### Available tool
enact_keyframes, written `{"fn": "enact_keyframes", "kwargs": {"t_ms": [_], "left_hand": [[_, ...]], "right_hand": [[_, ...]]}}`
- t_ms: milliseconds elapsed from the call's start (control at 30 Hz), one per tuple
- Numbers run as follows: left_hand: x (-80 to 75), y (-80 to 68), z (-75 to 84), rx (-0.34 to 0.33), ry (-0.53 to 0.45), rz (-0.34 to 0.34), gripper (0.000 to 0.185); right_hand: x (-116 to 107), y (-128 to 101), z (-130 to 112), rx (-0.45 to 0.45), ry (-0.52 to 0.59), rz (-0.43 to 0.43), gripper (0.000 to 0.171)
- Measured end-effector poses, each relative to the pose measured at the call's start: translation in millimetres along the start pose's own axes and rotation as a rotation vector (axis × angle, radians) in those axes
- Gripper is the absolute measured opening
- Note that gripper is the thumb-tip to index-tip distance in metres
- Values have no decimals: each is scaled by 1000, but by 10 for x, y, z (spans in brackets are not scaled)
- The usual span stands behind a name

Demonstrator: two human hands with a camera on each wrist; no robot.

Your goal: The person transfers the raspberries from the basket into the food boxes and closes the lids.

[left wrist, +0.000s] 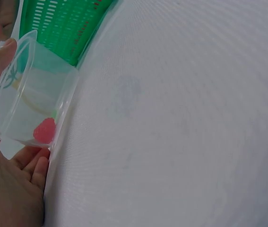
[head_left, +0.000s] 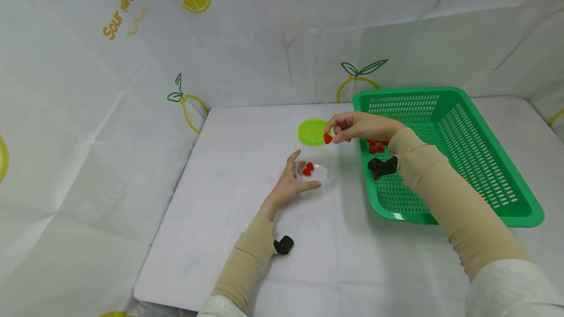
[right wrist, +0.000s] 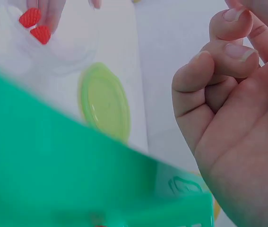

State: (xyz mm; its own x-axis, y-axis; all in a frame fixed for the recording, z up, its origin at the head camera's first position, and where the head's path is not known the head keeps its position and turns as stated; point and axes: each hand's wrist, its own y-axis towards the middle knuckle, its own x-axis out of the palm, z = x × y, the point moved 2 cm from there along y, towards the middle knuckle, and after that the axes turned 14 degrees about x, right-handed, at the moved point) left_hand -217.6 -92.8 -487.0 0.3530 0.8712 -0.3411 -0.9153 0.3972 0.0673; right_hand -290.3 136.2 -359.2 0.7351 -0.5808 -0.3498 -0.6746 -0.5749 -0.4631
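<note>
My left hand holds a clear plastic tub on the table, thumb on one side and fingers on the other. Inside lie two small red raspberries; one raspberry shows through the tub wall in the left wrist view. My right hand pinches another red raspberry between thumb and fingertips, above the table between the tub and the green basket. In the right wrist view, the right hand's other fingers are curled, and its pinched raspberry is out of sight.
A yellow-green round lid lies behind the tub. At the right stands a large green slotted basket, with several red raspberries near its left wall, partly hidden by the right arm. A printed cloth hangs behind the table.
</note>
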Motion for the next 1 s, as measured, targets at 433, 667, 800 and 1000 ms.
{"fn": "enact_keyframes", "kwargs": {"t_ms": [433,667,800,1000], "left_hand": [[-14,18,-8,9,-10,-4,102],[-20,5,-16,1,-12,-3,102],[-23,3,-24,6,-10,-2,101],[-20,12,-33,12,-18,-8,100]], "right_hand": [[78,280,-16,15,33,-26,27],[142,387,-13,53,34,0,26],[173,454,-6,75,10,5,27],[197,532,21,107,-29,-15,29]]}}
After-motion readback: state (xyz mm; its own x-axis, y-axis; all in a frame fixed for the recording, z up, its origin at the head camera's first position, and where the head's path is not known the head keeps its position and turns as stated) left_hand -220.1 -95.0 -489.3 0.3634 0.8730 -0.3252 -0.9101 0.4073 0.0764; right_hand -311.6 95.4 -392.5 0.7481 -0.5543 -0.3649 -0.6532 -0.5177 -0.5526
